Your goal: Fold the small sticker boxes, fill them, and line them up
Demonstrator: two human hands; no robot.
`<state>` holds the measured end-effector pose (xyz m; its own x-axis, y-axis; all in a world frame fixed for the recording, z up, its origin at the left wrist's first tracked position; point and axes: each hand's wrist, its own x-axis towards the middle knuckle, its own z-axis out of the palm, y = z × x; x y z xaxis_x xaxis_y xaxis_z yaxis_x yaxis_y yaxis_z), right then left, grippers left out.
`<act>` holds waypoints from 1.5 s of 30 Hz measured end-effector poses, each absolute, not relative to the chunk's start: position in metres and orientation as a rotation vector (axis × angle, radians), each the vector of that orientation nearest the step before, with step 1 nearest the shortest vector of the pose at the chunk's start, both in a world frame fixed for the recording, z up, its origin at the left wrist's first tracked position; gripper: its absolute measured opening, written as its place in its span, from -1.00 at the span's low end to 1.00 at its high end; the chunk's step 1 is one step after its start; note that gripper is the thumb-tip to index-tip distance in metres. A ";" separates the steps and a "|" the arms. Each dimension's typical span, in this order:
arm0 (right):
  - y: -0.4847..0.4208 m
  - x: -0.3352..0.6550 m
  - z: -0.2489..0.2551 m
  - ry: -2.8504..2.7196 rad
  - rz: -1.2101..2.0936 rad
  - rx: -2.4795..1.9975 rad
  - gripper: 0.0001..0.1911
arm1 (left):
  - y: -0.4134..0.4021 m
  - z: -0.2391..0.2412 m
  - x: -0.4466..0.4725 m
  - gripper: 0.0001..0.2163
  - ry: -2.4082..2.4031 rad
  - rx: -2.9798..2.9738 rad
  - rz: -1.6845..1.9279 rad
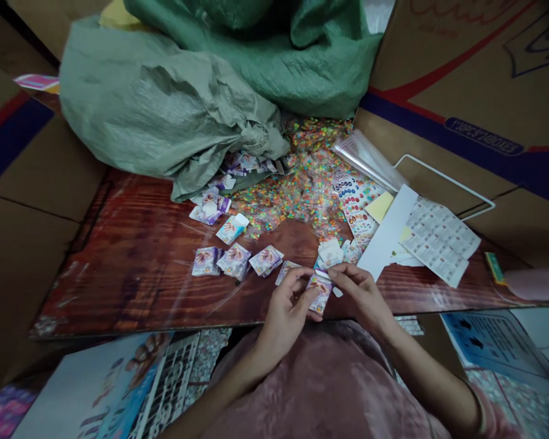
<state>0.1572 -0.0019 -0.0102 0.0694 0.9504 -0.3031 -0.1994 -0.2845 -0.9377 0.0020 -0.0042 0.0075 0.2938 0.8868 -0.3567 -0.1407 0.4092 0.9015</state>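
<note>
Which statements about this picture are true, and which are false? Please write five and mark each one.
1. The left hand holds a small printed box. True.
2. The right hand is at the top flap of this box. True.
3. Both hands wear gloves. False: both are bare.
4. The grey-green sack lies mostly right of the colourful pieces. False: mostly left.
5. The table is white. False: it is reddish brown.

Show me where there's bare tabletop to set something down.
The wooden table is barest left of the small box stacks, below the grey sack. A smaller patch lies between those stacks and the colourful packets. Crowded: the back, with packets and the green sack; the right, with papers.
</note>
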 end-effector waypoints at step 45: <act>-0.006 0.183 0.000 -1.575 1.284 -1.290 -0.79 | -0.008 0.000 -0.001 -0.61 1.142 1.448 0.697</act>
